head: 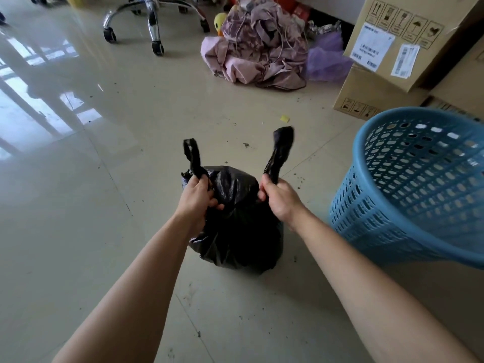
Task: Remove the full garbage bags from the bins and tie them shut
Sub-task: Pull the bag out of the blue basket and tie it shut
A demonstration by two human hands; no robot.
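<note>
A full black garbage bag (pixel 235 221) sits on the tiled floor in the middle of the head view. My left hand (pixel 196 197) is closed around the bag's left handle, whose loop sticks up above my fist. My right hand (pixel 279 196) grips the right handle, which also stands up past my fingers. The two handles are apart and not knotted together. A blue perforated plastic bin (pixel 408 189) stands tilted to the right of the bag, with no liner visible inside it.
Stacked cardboard boxes (pixel 392 48) rise behind the bin at the right. A heap of pink and purple cloth (pixel 256 48) lies at the back, with a yellow toy beside it. An office chair base (pixel 154 19) stands at the back left. Small dirt specks dot the floor.
</note>
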